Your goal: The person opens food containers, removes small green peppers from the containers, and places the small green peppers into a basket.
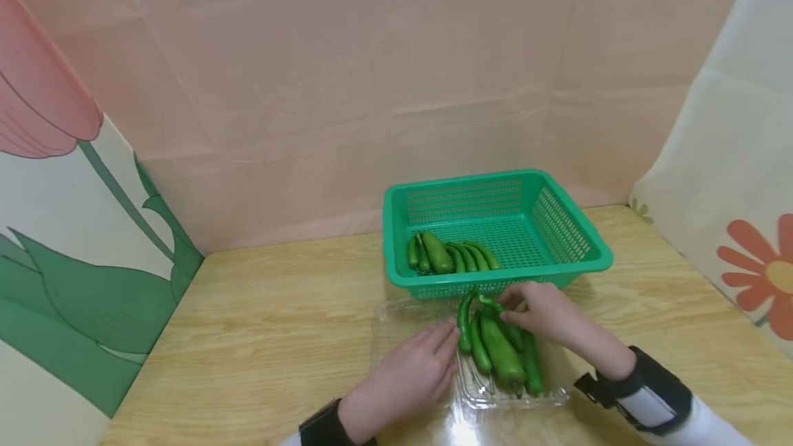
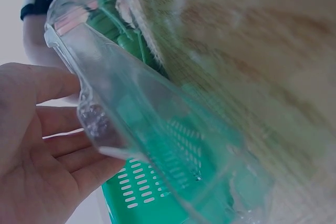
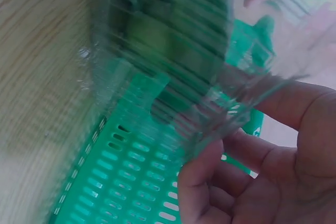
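Overall, a table bears a green basket, its front partly blocked by a clear box of peppers. The box's lid is hard to trace. Left hand: fingers loosely extended against the box. Right hand: curled fingers pinch 1 pepper, partly covering it.
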Demonstrator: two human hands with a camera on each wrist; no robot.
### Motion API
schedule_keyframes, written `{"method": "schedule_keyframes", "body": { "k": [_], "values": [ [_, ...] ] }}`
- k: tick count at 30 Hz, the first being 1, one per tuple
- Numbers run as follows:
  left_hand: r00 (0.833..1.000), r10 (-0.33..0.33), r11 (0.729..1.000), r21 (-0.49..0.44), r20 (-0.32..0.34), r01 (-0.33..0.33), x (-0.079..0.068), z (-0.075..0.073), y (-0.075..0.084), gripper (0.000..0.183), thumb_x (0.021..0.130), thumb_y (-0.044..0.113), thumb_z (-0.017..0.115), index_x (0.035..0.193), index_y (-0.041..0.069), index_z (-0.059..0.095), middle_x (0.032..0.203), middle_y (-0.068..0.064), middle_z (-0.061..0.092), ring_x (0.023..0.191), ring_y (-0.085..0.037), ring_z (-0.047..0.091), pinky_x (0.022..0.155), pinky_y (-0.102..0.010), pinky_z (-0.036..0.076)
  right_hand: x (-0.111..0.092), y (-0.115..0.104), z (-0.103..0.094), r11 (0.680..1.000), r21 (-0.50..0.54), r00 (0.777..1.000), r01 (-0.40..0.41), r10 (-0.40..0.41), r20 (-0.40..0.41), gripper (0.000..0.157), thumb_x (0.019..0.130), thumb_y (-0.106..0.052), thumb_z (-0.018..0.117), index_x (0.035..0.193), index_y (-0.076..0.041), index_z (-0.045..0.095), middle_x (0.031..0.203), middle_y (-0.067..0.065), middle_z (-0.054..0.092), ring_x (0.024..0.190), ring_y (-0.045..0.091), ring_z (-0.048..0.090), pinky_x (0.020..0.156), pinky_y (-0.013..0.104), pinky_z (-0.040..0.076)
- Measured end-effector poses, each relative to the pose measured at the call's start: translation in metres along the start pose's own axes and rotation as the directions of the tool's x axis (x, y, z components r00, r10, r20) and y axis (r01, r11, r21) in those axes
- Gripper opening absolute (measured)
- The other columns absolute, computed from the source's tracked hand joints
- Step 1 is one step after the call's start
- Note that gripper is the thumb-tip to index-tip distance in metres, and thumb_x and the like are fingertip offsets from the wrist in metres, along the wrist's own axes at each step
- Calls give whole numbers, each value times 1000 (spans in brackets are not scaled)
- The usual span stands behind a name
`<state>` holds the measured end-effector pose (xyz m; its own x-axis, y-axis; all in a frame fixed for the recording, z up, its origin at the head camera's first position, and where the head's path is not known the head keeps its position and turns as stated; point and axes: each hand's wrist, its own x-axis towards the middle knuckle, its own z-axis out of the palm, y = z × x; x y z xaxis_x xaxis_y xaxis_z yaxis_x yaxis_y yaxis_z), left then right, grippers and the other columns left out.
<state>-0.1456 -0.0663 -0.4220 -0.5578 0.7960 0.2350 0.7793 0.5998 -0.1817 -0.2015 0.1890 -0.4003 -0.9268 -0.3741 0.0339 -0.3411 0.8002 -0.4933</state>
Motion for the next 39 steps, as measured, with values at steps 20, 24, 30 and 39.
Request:
{"method": "schedule_keyframes", "body": {
  "k": [20, 24, 30, 39],
  "values": [
    [1000, -14, 1000, -15, 1, 14, 0, 1, 0, 51, 99, 33, 45, 136, -2, 46, 142, -18, 46, 132, -24, 45, 110, -32, 38, -2, -11, -3, 994, 95, 995, 46, -37, -89, 19, 82, -12, 72, 98, -3, 67, 90, 9, 71, 80, 21, 69, 67, 30, 60],
    [1000, -11, 1000, -10, -1, 11, 0, 1, -1, 51, 99, 33, 46, 136, -2, 47, 141, -18, 47, 132, -24, 46, 110, -32, 39, -4, -14, -5, 993, 94, 991, 68, -56, -122, 19, 81, -10, 72, 98, -3, 67, 89, 8, 72, 80, 20, 69, 67, 29, 61],
    [1000, -15, 1000, -17, 12, 15, 0, 0, -1, 51, 99, 34, 45, 136, -2, 46, 142, -18, 46, 132, -24, 46, 110, -33, 39, -8, -19, -10, 991, 96, 984, 95, -79, -159, 19, 81, -7, 71, 99, -3, 67, 91, 9, 72, 80, 20, 69, 67, 28, 61],
    [1000, -1, 1000, 5, -5, 1, 0, 0, -1, 50, 98, 33, 46, 135, -2, 48, 140, -18, 49, 130, -24, 48, 109, -32, 41, -10, -25, -18, 987, 89, 971, 133, -112, -210, 19, 81, -5, 70, 100, -3, 67, 94, 11, 72, 83, 24, 70, 69, 30, 61]
  ]
}}
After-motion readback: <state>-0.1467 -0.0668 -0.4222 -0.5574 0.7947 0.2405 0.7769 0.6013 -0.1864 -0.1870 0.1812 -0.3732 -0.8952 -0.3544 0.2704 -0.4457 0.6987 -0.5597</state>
